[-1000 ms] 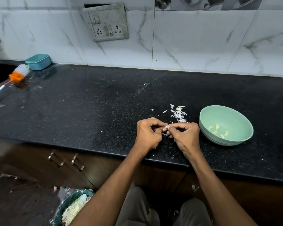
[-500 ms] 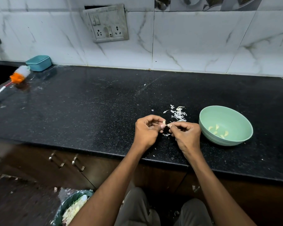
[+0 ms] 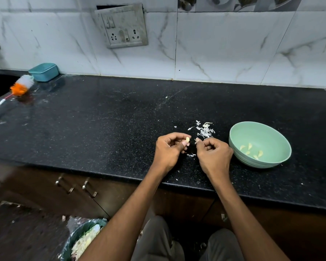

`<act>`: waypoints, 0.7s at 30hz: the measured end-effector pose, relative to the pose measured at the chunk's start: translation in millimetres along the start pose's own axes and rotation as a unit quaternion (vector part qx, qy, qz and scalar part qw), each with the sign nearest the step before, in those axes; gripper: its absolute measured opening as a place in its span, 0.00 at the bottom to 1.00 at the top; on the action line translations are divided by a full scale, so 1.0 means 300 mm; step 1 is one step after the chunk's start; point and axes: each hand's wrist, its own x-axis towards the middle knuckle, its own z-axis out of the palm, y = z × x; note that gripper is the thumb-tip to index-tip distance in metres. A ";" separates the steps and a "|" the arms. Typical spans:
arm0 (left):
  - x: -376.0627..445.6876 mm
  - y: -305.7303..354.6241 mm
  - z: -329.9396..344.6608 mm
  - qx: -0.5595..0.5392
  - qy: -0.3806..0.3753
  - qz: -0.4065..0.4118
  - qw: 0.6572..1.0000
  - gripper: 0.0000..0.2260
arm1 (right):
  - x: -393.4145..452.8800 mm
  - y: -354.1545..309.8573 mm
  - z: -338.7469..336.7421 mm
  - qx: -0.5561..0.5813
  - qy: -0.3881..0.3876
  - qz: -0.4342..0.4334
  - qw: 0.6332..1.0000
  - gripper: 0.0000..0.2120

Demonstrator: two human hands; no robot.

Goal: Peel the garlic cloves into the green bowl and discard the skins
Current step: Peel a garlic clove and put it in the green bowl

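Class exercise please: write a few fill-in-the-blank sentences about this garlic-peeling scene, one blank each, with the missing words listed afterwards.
1. The left hand pinches a garlic ____.
2. The peeled cloves lie in the ____ bowl.
3. The loose skins lie on the counter, to the ____ of the bowl.
4. The right hand pinches a bit of ____.

Missing words: clove; green; left; skin

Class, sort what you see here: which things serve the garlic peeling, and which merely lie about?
Part of the job: garlic clove pinched in left hand; right hand; green bowl; peeled cloves; skins; bin.

Lying about: teal box; brush; socket plate.
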 end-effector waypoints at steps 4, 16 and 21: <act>0.001 -0.004 0.004 0.010 0.004 -0.002 1.000 0.11 | 0.007 0.011 0.010 -0.023 -0.005 0.007 1.000 0.06; -0.005 -0.011 0.012 0.048 0.020 -0.009 0.999 0.02 | -0.004 0.012 0.000 0.061 -0.056 -0.068 0.994 0.07; -0.007 -0.012 0.008 0.064 0.026 -0.007 0.998 0.05 | 0.001 0.024 0.000 0.073 -0.055 -0.053 0.994 0.06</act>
